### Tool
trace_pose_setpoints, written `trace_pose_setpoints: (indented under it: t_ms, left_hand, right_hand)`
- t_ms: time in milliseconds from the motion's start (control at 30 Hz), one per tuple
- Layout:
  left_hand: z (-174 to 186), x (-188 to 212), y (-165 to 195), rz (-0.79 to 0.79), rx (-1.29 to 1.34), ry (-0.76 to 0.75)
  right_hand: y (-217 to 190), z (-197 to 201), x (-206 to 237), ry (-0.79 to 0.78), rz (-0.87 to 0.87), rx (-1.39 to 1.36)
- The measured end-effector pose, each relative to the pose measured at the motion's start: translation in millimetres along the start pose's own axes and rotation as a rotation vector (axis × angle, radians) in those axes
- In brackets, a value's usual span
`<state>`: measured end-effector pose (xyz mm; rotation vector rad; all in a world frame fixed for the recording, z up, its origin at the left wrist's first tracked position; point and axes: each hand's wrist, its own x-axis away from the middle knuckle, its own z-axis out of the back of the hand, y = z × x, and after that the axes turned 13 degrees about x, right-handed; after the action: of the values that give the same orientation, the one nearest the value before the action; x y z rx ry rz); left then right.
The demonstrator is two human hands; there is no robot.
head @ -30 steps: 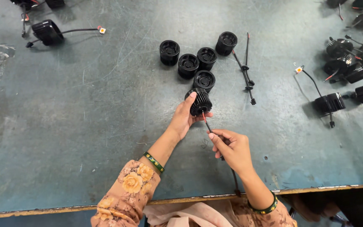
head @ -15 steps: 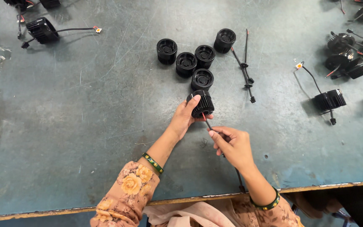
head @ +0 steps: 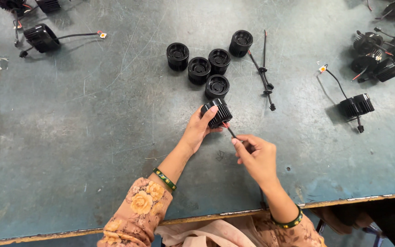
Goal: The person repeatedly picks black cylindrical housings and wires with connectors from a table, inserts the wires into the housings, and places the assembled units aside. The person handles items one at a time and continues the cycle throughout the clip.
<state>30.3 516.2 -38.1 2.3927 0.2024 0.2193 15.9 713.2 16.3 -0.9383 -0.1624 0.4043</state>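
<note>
Just below frame centre, a black ribbed cylindrical metal housing (head: 217,112) is lying on its side on the worn blue-grey metal table (head: 92,128), its long axis tilting toward upper left. The left hand (head: 196,130) is gripping it from the lower left, fingers curled closed round the ribbed wall. A thin black cable with red wire (head: 228,130) is running out of its lower-right end, diagonally down-right into the right hand (head: 258,158), which is pinching it, fingers narrow and closed on the cable. So the housing is lying up-left of the right hand's fingers, cable in line between them; the left hand is nearer. Directly above, a cluster of five black round cup-shaped housings (head: 206,64) is standing upright, the nearest one almost touching the held piece. Right of those, two black cable leads (head: 264,73) are lying. Far right, a finished black ribbed unit with wire (head: 356,106) is sitting well apart.
</note>
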Motion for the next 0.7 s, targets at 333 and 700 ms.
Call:
trace_pose_setpoints:
  t_ms: [333, 700]
  left_hand:
    - [-5, 6, 7, -0.009, 0.015, 0.007]
    - [-5, 6, 3, -0.045, -0.045, -0.018]
  right_hand:
    - [-3, 1, -1, 0.003, 0.040, 0.035]
    - [-8, 8, 1, 0.056, 0.178, 0.278]
